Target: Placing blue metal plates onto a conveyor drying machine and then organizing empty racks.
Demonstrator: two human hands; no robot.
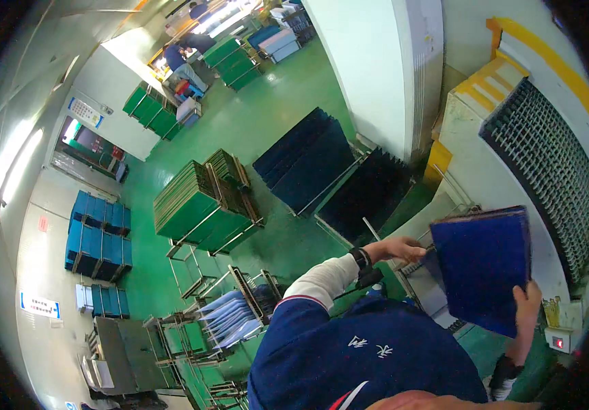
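A stack of dark blue rectangular panels (482, 263) is held tilted in front of me at the right. My left hand (405, 250), with a black band on its wrist, closes at the stack's left edge, where one panel seems to stick out a little. On the opposite edge my right hand (528, 305) grips with the thumb over the front face; some of its fingers are hidden behind. The stack is beside a machine with a bed of dark rollers (544, 164).
Racks of dark panels (308, 160) stand on the green floor (274, 256) ahead, left of a white pillar (376, 61). Further left is a rack of green panels (192, 205). A rack with pale sheets (233, 318) stands close by. A person (182, 65) sits far off.
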